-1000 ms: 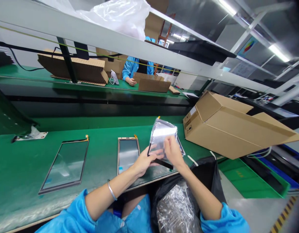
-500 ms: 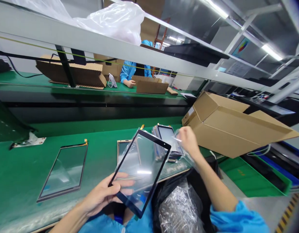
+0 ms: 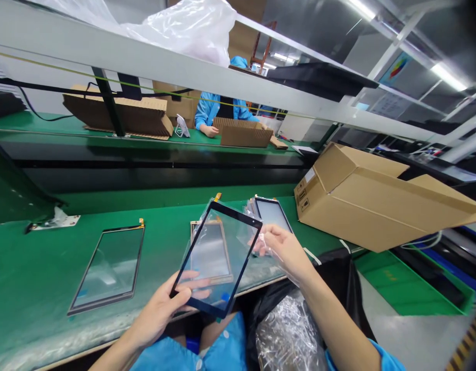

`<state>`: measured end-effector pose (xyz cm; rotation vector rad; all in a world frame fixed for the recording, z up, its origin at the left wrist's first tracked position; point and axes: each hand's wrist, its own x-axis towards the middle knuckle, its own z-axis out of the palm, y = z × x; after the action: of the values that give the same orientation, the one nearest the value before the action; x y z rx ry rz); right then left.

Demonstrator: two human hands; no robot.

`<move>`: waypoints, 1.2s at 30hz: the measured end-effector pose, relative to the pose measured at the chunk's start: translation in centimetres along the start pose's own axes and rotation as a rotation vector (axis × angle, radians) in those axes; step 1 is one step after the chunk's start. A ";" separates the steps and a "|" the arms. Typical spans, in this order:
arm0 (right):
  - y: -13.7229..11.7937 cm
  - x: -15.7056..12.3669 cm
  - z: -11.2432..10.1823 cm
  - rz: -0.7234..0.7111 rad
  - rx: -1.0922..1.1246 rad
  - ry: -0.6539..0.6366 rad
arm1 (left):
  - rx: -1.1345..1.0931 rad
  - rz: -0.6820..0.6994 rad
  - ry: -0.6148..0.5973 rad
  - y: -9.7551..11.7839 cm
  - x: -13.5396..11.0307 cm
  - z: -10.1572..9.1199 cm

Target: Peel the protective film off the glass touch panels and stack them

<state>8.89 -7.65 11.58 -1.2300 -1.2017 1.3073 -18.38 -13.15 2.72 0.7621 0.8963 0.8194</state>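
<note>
My left hand (image 3: 166, 309) grips a black-framed glass touch panel (image 3: 238, 256) by its lower left edge, tilted up over the bench front. At the panel's upper right edge, my right hand (image 3: 280, 247) pinches clear plastic film (image 3: 278, 260), which trails down past the wrist. Behind the held panel another framed panel (image 3: 212, 252) lies on the green bench and shows through the glass. A stack of panels (image 3: 271, 210) sits behind my right hand, partly covered by it. To the left, a separate touch panel (image 3: 108, 270) with an orange flex tab lies flat.
A black bag (image 3: 338, 273) with crumpled clear film (image 3: 288, 332) hangs at the bench front. An open cardboard box (image 3: 346, 206) stands on the right, above a green bin (image 3: 415, 283). Across the bench, a person in blue (image 3: 207, 113) is beside a cardboard divider tray (image 3: 245, 135).
My right hand has come left and down from near the stack to the held panel's right edge, still with film. The held panel has shifted slightly left and up.
</note>
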 end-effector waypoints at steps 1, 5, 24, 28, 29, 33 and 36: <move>0.2 -0.1 0.1 -0.022 -0.057 0.025 | 0.033 0.018 0.004 -0.1 0.0 -0.1; 0.8 -0.1 0.4 -0.076 -0.050 0.002 | 0.073 0.084 0.027 -0.6 -0.1 -0.4; 6.8 -3.2 6.7 -0.270 0.397 -0.153 | -0.489 0.018 -0.178 -1.1 2.9 7.7; 8.2 -6.4 -2.1 -0.236 0.263 0.347 | -0.442 -0.070 0.014 0.9 3.8 6.9; 8.5 -7.6 -5.3 -0.251 0.144 0.615 | -0.421 -0.057 0.084 1.5 4.1 6.2; 10.1 -13.1 -17.1 -0.311 -0.383 1.397 | -0.280 -0.055 0.350 3.6 5.4 2.4; 13.3 -14.0 -20.1 -0.266 -0.447 1.391 | -0.239 -0.178 0.339 3.8 5.6 0.6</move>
<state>29.57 -21.52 -0.96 -1.7123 -0.5347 -0.1877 -16.78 -6.72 4.15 0.3321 1.1262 0.8922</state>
